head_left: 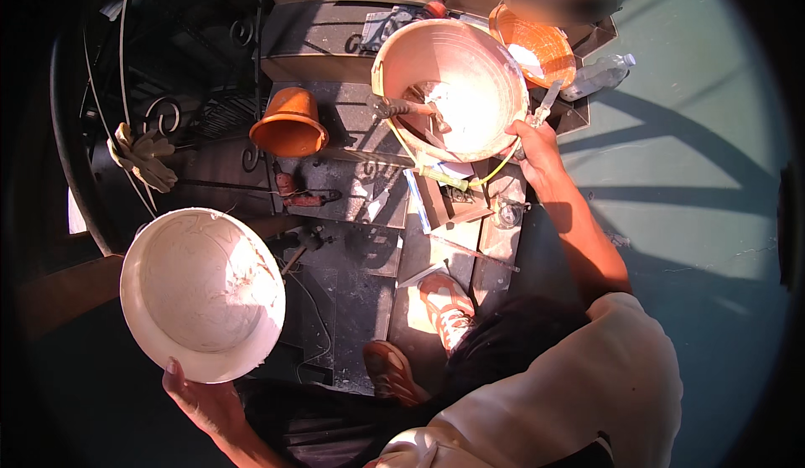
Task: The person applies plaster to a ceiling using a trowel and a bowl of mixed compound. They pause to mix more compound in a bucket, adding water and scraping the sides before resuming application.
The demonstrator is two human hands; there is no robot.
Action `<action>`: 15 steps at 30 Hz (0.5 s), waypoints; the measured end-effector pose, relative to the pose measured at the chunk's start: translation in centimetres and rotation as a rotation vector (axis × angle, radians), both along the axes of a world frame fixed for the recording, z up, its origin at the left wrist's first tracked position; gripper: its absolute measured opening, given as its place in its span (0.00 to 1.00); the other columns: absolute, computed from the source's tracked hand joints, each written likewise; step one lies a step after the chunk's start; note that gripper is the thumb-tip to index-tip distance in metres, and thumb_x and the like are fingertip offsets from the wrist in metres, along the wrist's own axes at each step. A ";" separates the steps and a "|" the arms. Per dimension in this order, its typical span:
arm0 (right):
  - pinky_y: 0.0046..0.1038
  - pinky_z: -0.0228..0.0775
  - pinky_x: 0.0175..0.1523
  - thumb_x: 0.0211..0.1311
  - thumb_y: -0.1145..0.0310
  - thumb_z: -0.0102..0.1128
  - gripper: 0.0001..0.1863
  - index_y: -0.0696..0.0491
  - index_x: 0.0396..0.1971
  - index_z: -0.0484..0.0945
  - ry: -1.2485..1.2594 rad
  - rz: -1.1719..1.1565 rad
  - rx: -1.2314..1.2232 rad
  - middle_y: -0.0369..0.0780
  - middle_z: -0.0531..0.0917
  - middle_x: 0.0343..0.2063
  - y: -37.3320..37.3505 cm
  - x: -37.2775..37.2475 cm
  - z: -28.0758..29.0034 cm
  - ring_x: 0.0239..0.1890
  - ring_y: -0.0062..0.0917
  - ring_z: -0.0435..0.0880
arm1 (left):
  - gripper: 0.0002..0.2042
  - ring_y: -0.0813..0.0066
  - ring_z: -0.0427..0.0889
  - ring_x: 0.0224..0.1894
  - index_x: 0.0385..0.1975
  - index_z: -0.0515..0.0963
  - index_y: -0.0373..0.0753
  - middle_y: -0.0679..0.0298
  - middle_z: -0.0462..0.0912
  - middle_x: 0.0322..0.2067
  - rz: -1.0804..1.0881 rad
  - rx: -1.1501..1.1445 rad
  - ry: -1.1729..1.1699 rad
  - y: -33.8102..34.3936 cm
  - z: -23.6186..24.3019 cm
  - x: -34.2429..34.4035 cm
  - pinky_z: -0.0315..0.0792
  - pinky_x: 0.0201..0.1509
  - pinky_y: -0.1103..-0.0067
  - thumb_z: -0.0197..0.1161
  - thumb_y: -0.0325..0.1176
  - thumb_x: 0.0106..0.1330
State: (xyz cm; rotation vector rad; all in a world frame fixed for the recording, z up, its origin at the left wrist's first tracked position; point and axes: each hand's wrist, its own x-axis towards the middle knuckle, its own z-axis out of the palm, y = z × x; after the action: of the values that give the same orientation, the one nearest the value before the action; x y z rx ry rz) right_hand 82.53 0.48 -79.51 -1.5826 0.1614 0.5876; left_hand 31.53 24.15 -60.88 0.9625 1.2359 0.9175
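My left hand (199,397) holds a white round tub (199,288) by its near rim, thumb over the edge and the other fingers hidden underneath. The tub is tipped so its inside shows, with pale smears on the bottom and right wall. At upper right, my right hand (537,148) is closed on the right rim of a large pale bucket (390,70). White material lies in this bucket, and a tool with a dark handle (401,106) leans in it. A green handle grip (443,178) hangs at its near side. Beside my right fingers is a narrow pale object (549,99).
Dark steps (352,187) hold an orange pot (289,124), a red power tool (300,191), a hammer (303,248) and scraps. An orange basket (555,59) and a plastic bottle (597,77) stand beyond. A glove (142,159) hangs on the left railing. My shoes are below.
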 end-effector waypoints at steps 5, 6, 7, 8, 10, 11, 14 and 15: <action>0.34 0.87 0.35 0.58 0.79 0.65 0.11 0.63 0.42 0.79 0.036 -0.159 0.073 0.43 0.85 0.34 -3.0 -1.0 -1.4 0.29 0.33 0.88 | 0.40 0.59 0.71 0.71 0.72 0.63 0.30 0.53 0.70 0.69 -0.172 0.005 -0.011 1.2 -1.0 3.4 0.67 0.73 0.61 0.63 0.54 0.68; 0.34 0.88 0.37 0.59 0.79 0.65 0.11 0.63 0.42 0.79 0.030 -0.161 0.055 0.43 0.85 0.34 -3.0 -1.8 -0.7 0.29 0.34 0.88 | 0.39 0.60 0.72 0.70 0.72 0.63 0.31 0.54 0.72 0.69 -0.200 0.007 -0.020 1.5 -1.4 3.8 0.67 0.73 0.63 0.63 0.54 0.69; 0.35 0.89 0.39 0.59 0.79 0.65 0.11 0.63 0.42 0.79 0.019 -0.164 0.032 0.44 0.85 0.34 -3.3 -2.5 0.1 0.30 0.34 0.89 | 0.38 0.61 0.72 0.70 0.71 0.64 0.31 0.54 0.73 0.68 -0.228 0.005 -0.035 1.6 -1.9 4.2 0.67 0.73 0.64 0.63 0.53 0.70; 0.38 0.90 0.42 0.60 0.80 0.67 0.12 0.62 0.44 0.79 0.039 -0.193 0.050 0.44 0.86 0.37 -3.4 -3.3 0.5 0.35 0.34 0.90 | 0.34 0.64 0.75 0.69 0.70 0.65 0.31 0.56 0.76 0.66 -0.254 -0.037 -0.058 2.2 -2.1 4.2 0.68 0.72 0.66 0.60 0.51 0.73; 0.40 0.90 0.42 0.61 0.80 0.68 0.12 0.61 0.44 0.79 0.006 -0.222 0.110 0.44 0.85 0.38 -3.7 -3.6 0.4 0.36 0.34 0.89 | 0.32 0.64 0.76 0.68 0.70 0.66 0.32 0.55 0.76 0.66 -0.337 -0.051 -0.047 3.2 -2.1 6.1 0.67 0.73 0.66 0.58 0.50 0.74; 0.41 0.90 0.41 0.61 0.80 0.69 0.12 0.61 0.43 0.79 -0.011 -0.231 0.138 0.44 0.85 0.39 -3.9 -3.5 0.1 0.37 0.34 0.89 | 0.31 0.64 0.76 0.67 0.70 0.66 0.33 0.55 0.76 0.66 -0.374 -0.059 -0.042 3.6 -2.1 7.3 0.67 0.73 0.66 0.57 0.49 0.75; 0.38 0.89 0.42 0.66 0.69 0.72 0.20 0.56 0.53 0.75 0.036 -0.223 0.063 0.44 0.84 0.44 -4.0 -3.7 0.2 0.37 0.34 0.89 | 0.30 0.59 0.79 0.66 0.71 0.64 0.35 0.54 0.76 0.67 -0.480 -0.092 -0.122 4.5 -1.6 12.1 0.71 0.71 0.61 0.53 0.48 0.76; 0.37 0.89 0.42 0.66 0.66 0.73 0.22 0.54 0.54 0.74 0.050 -0.235 0.060 0.43 0.84 0.44 -3.6 -4.1 0.6 0.37 0.33 0.89 | 0.31 0.57 0.78 0.67 0.73 0.61 0.37 0.54 0.73 0.68 -0.514 -0.065 -0.148 4.3 -1.4 14.5 0.75 0.67 0.59 0.53 0.49 0.76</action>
State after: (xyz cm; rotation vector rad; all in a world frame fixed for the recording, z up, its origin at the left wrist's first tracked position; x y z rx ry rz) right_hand 78.42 -3.14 -78.87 -1.4666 0.3590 0.4442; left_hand 46.06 28.45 -62.32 1.0728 0.8291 0.5273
